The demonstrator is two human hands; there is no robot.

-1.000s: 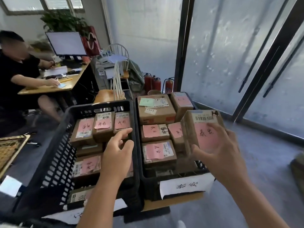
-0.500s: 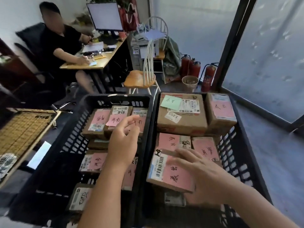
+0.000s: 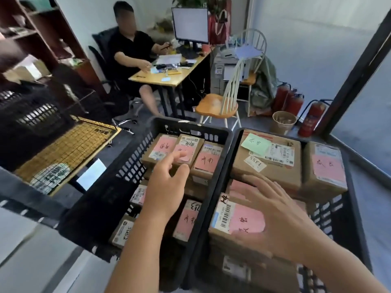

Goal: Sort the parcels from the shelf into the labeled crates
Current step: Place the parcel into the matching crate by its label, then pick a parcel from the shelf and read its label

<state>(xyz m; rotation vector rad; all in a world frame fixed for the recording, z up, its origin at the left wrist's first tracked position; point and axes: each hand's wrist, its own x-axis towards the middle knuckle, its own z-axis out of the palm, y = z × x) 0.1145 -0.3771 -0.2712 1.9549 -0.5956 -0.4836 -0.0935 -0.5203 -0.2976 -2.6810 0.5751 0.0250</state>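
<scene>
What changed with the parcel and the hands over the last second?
The right hand lowered the pink-labelled parcel into the right crate, let go, and now rests open over it. The left hand stayed over the left crate, holding nothing.

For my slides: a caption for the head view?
Right hand open over a pink-labelled parcel in the right crate.

Two black crates of labeled parcels, both hands over them.
Left hand [image 3: 167, 187] hovers above left crate [image 3: 135, 166], fingers loose; right hand [image 3: 281, 218] spread flat over pink-labeled parcel [image 3: 234, 220] in right crate [image 3: 347, 208]. Big box with green note [image 3: 268, 157] behind. Seated person [image 3: 131, 53] at desk [image 3: 169, 77], monitor [image 3: 189, 25], wooden chair [image 3: 218, 105], fire extinguishers [image 3: 313, 117].
</scene>
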